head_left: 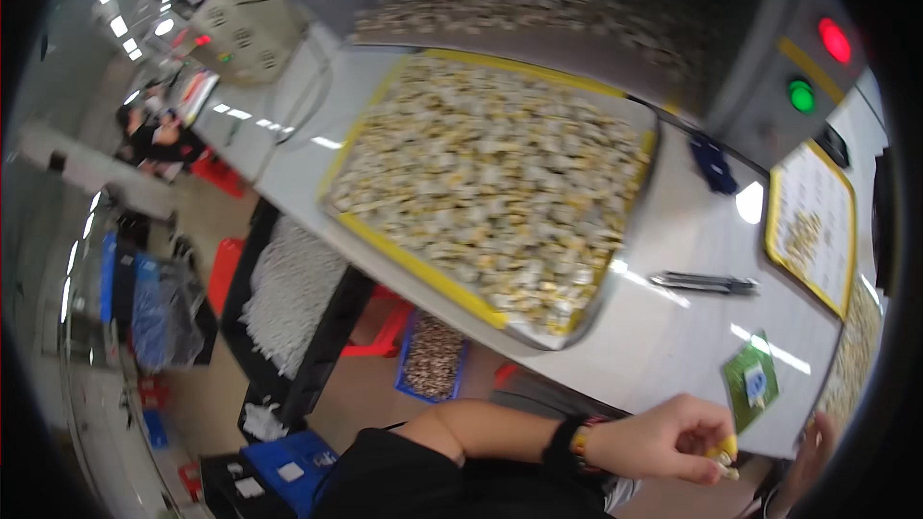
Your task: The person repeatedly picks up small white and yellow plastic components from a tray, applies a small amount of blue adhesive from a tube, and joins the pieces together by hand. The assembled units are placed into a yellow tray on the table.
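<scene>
My left hand (663, 437), with a black band at the wrist, is at the table's near edge. Its thumb and fingers are closed on a small yellow-and-white piece (724, 455), whose exact kind I cannot make out. Close to it on the table lies a green square sheet (753, 384) with a small blue-and-white item on it. My right hand (812, 452) shows only in part at the lower right, dim and blurred. It is nearest to a heap of small pale pieces (851, 365) at the right rim; its grip is not clear.
A large yellow-edged tray (413, 274) full of small pale-and-yellow pieces lies on the table, before a grey machine with a red light (835, 40) and a green light (800, 94). Pens (705, 283), a dark blue cloth-like item (711, 163) and a yellow-framed board (827, 202) lie right.
</scene>
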The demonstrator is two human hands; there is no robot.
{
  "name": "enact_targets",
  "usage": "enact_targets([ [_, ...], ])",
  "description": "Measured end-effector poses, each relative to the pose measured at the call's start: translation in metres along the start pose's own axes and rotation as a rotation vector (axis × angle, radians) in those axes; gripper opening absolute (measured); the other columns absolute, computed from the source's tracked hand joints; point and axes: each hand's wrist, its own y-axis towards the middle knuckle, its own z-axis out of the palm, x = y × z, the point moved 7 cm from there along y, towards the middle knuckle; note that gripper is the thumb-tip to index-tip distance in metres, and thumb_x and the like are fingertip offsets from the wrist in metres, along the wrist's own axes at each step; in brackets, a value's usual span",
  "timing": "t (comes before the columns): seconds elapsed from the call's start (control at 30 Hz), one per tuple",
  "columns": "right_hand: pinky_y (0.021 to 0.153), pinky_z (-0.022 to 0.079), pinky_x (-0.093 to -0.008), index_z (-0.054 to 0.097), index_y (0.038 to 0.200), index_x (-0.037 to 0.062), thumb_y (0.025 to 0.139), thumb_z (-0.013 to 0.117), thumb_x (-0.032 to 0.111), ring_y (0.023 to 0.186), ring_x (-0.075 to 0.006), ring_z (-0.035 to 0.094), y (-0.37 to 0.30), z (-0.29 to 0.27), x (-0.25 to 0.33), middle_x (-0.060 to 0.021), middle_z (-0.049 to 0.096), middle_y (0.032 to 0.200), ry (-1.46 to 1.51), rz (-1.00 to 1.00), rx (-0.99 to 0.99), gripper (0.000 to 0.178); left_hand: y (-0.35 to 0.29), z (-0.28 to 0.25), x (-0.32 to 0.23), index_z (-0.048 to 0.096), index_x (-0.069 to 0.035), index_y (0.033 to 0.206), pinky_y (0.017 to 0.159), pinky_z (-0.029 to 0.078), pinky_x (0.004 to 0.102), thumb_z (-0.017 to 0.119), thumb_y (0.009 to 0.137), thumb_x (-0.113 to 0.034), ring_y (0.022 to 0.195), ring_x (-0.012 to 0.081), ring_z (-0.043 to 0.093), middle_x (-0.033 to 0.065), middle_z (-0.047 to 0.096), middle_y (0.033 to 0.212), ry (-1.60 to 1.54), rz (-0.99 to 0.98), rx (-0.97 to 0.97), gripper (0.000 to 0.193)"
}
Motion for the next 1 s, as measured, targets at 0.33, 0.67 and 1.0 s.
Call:
enact_targets([
  [0.33,0.058,0.048,-0.0320,0.063,0.085,0.0022,0.068,0.069,-0.004,0.064,-0.0229,0.059,0.059,0.093,0.180,-0.0079,0.061,0.072,-0.080,-0.366,0.212,0.019,-0.017,-0.040,-0.005,0.059,0.006,0.095,0.071,0.054,0.0299,0.079,0.072,-0.012,0.079,0.0221,0.066,0.0177,0.065,0.086,-0.005,-0.037,-0.218,0.035],
  [0.67,0.060,0.048,-0.0310,0.058,0.084,0.0040,0.067,0.064,0.004,0.075,-0.0223,0.056,0.055,0.129,0.176,-0.0060,0.055,0.078,-0.209,-0.537,0.370,0.018,-0.017,-0.046,0.004,0.055,0.003,0.096,0.071,0.057,0.0316,0.078,0.074,-0.025,0.075,0.0228,0.067,0.0191,0.065,0.082,-0.194,-0.174,-0.304,0.042],
  [1.0,0.062,0.047,-0.0301,0.054,0.082,0.0017,0.065,0.060,0.005,0.075,-0.0241,0.052,0.054,0.141,0.182,-0.0078,0.051,0.078,-0.251,-0.583,0.346,0.019,-0.015,-0.052,0.003,0.056,0.001,0.094,0.071,0.058,0.0406,0.077,0.074,-0.026,0.074,0.0248,0.066,0.0184,0.065,0.079,-0.198,-0.130,-0.357,0.041],
])
